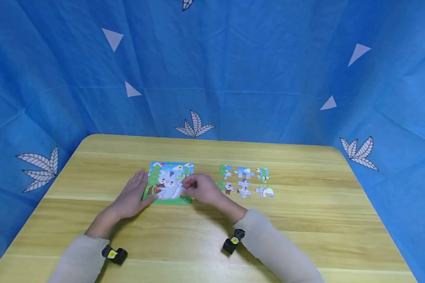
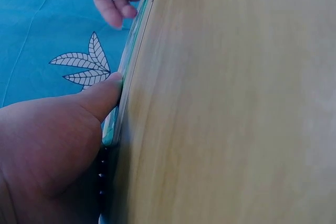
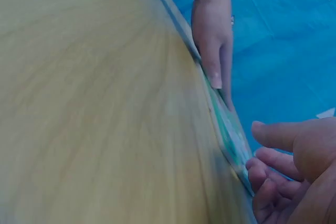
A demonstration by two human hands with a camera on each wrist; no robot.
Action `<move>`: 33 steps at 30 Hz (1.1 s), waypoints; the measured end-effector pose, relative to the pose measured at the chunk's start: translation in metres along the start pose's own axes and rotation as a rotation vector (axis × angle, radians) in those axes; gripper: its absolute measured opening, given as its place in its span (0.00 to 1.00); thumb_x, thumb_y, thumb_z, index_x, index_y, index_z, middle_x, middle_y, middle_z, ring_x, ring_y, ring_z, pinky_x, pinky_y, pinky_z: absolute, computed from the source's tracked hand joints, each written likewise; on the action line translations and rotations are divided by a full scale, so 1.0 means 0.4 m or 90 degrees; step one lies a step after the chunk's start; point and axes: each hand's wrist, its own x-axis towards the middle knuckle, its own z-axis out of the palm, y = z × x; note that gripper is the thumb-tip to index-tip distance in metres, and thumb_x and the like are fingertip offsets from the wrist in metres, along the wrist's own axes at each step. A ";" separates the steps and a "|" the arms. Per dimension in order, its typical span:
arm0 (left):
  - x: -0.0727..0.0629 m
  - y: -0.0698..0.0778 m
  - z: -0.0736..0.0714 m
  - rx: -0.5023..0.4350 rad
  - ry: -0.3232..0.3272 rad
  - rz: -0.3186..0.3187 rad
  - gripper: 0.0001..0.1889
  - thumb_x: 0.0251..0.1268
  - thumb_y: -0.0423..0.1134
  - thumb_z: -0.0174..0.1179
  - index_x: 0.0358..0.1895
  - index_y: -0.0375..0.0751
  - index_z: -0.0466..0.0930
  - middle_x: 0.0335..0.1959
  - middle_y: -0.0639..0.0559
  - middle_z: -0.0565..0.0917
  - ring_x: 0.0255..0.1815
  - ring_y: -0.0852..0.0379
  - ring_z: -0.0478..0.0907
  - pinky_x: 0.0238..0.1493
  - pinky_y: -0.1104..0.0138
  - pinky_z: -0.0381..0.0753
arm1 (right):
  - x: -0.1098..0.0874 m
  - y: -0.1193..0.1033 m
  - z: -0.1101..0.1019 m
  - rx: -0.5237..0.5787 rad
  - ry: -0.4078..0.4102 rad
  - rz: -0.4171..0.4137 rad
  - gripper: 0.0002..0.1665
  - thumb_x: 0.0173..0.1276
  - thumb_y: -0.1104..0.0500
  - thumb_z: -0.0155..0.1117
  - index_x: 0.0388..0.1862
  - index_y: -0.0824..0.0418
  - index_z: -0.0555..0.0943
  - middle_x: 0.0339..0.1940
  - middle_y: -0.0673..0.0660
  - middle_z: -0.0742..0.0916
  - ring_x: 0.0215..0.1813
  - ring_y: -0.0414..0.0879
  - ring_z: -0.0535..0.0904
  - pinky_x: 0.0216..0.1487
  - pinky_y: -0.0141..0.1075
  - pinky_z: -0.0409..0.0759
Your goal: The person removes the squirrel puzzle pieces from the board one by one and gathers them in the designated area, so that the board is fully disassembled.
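A square picture puzzle board [image 1: 170,197], with a pale cartoon animal among green trees, lies flat on the table. My left hand [image 1: 130,198] rests along its left side with straight fingers, the thumb reaching onto the lower left of the picture. Over the right edge of the board is my right hand [image 1: 203,189], its fingers loosely bent. In the right wrist view, the thumb of the right hand [image 3: 294,169] stands apart from the bent fingers and no piece shows between them. Close to the right hand lies a jigsaw piece [image 1: 229,189] with green and brown printing.
Right of the board, several loose jigsaw pieces [image 1: 244,172] lie spaced out in two rows on the wooden table [image 1: 304,220]. A blue patterned cloth [image 1: 226,70] hangs behind the far table edge. Each wrist wears a small black camera [image 1: 230,245].
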 end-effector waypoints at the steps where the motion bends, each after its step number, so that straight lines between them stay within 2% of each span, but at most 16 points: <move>1: 0.000 -0.002 0.001 -0.002 0.002 0.002 0.51 0.76 0.59 0.54 0.77 0.17 0.42 0.79 0.22 0.41 0.80 0.27 0.35 0.77 0.36 0.39 | 0.003 -0.001 0.006 -0.005 0.005 0.001 0.15 0.65 0.60 0.75 0.50 0.61 0.87 0.38 0.49 0.86 0.37 0.40 0.77 0.39 0.30 0.78; 6: 0.003 0.001 0.003 0.000 0.000 0.000 0.50 0.76 0.59 0.54 0.77 0.18 0.42 0.79 0.22 0.42 0.81 0.27 0.35 0.77 0.37 0.40 | 0.013 0.000 0.026 -0.047 0.027 0.015 0.17 0.64 0.61 0.76 0.51 0.60 0.87 0.39 0.48 0.85 0.37 0.39 0.76 0.41 0.30 0.77; 12: 0.004 0.013 -0.008 0.046 -0.018 -0.017 0.49 0.76 0.57 0.55 0.77 0.17 0.44 0.80 0.23 0.44 0.80 0.27 0.39 0.78 0.38 0.43 | 0.012 -0.005 0.035 -0.104 0.034 0.023 0.18 0.63 0.59 0.78 0.51 0.58 0.87 0.38 0.48 0.82 0.36 0.39 0.75 0.40 0.31 0.76; 19: 0.005 0.031 -0.022 0.075 -0.024 -0.015 0.48 0.76 0.54 0.57 0.76 0.15 0.46 0.79 0.22 0.47 0.80 0.27 0.42 0.77 0.40 0.47 | 0.011 -0.009 0.036 -0.116 0.028 0.035 0.16 0.63 0.58 0.78 0.49 0.56 0.87 0.37 0.47 0.81 0.36 0.39 0.75 0.40 0.31 0.76; 25: 0.017 0.033 -0.026 0.069 -0.035 -0.006 0.47 0.77 0.52 0.56 0.77 0.17 0.44 0.79 0.21 0.44 0.80 0.25 0.39 0.77 0.37 0.44 | 0.012 -0.014 0.034 -0.128 0.024 0.039 0.15 0.63 0.57 0.78 0.48 0.56 0.87 0.37 0.47 0.82 0.36 0.40 0.75 0.40 0.31 0.76; 29: 0.030 0.035 -0.023 0.080 -0.023 0.014 0.46 0.78 0.53 0.55 0.76 0.16 0.45 0.79 0.21 0.44 0.80 0.25 0.38 0.77 0.38 0.42 | 0.014 -0.012 0.036 -0.131 0.025 0.040 0.15 0.63 0.57 0.78 0.48 0.55 0.87 0.37 0.47 0.81 0.36 0.40 0.75 0.40 0.31 0.75; 33: 0.043 0.053 -0.022 0.088 -0.013 0.025 0.46 0.77 0.54 0.55 0.76 0.17 0.46 0.80 0.23 0.45 0.80 0.27 0.39 0.78 0.39 0.43 | 0.015 -0.013 0.034 -0.134 0.023 0.038 0.15 0.63 0.57 0.77 0.48 0.55 0.86 0.37 0.47 0.81 0.36 0.40 0.74 0.40 0.31 0.75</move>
